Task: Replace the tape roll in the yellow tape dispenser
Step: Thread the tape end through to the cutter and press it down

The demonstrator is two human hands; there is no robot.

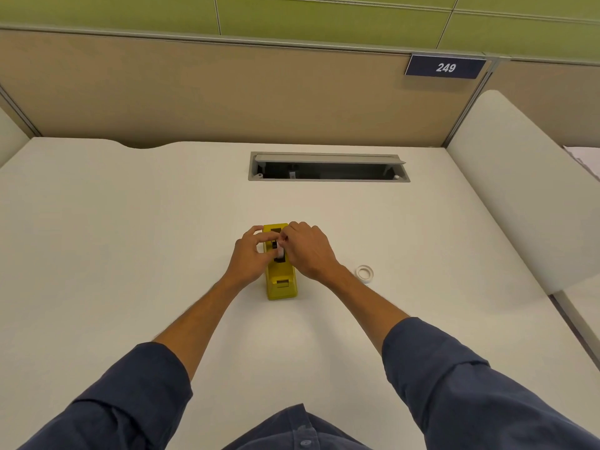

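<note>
The yellow tape dispenser [281, 282] stands in the middle of the white desk, its cutter end toward me. My left hand [251, 254] and my right hand [308, 250] meet over its roll bay, fingertips pinched on a white tape roll on a black hub [278, 250], which sits in or just above the bay. My fingers hide most of that roll. A second small white tape roll [364, 273] lies flat on the desk to the right of the dispenser, untouched.
A grey cable hatch [328, 167] stands open in the desk behind the dispenser. Tan partition panels with a sign reading 249 [445, 67] close the back. A white curved divider [519, 190] borders the right side.
</note>
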